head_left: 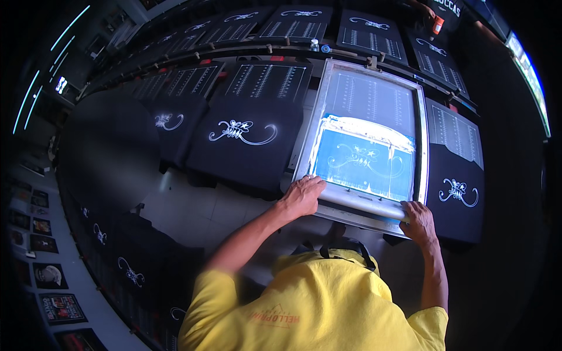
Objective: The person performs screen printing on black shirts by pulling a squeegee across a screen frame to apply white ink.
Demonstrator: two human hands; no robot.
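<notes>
A screen-printing frame (pixel 422 137) with a pale metal rim lies over one of the print boards in front of me. Its blue stencil (pixel 351 169) shows a scroll-and-star pattern, and a thick band of white ink (pixel 369 130) crosses the mesh beyond it. Along the near end of the screen lies a long pale squeegee (pixel 363 202). My left hand (pixel 302 196) is closed round its left end, and my right hand (pixel 418 222) grips the right end. The squeegee's blade edge is hidden from me.
Black shirts with white scroll prints lie on boards to the left (pixel 243 132) and right (pixel 458 193). A rail (pixel 199 57) runs behind, with a small bottle (pixel 315 45) on it. Beyond it, another person's hand holds an orange tool (pixel 437 24) at the far right.
</notes>
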